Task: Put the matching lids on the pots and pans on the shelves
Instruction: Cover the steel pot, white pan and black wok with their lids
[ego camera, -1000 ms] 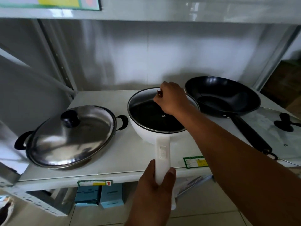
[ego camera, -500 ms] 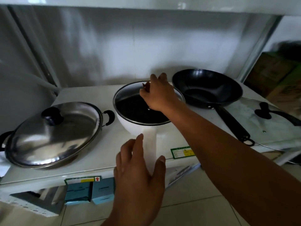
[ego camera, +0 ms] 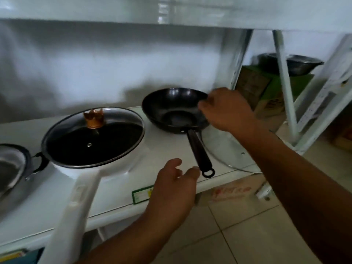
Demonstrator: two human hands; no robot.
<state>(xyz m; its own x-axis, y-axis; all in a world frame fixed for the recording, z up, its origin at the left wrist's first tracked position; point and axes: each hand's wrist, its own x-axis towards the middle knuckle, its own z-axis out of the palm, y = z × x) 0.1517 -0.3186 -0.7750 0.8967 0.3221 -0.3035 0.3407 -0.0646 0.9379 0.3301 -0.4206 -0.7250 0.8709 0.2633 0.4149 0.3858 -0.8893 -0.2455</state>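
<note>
A white pan [ego camera: 80, 180] with a long white handle sits on the white shelf [ego camera: 171, 149], covered by a glass lid [ego camera: 93, 138] with a gold knob. To its right stands a black wok [ego camera: 171, 109], uncovered, its black handle pointing toward me. A large glass lid [ego camera: 228, 149] lies flat on the shelf to the right of the wok's handle, partly hidden by my right arm. My right hand [ego camera: 226, 109] hovers over the wok's right rim, fingers apart, holding nothing. My left hand [ego camera: 175, 185] is open at the shelf's front edge, near the end of the wok's handle.
At the far left a steel-lidded pot [ego camera: 11, 164] with a black side handle is cut off by the frame. A green price label [ego camera: 141, 194] sits on the shelf edge. Cardboard boxes [ego camera: 266, 92] and a steel basin [ego camera: 293, 63] stand behind the white uprights at right.
My right hand let go of the gold knob and moved right to the wok. My left hand released the white pan's handle and shifted right. The view swung rightward.
</note>
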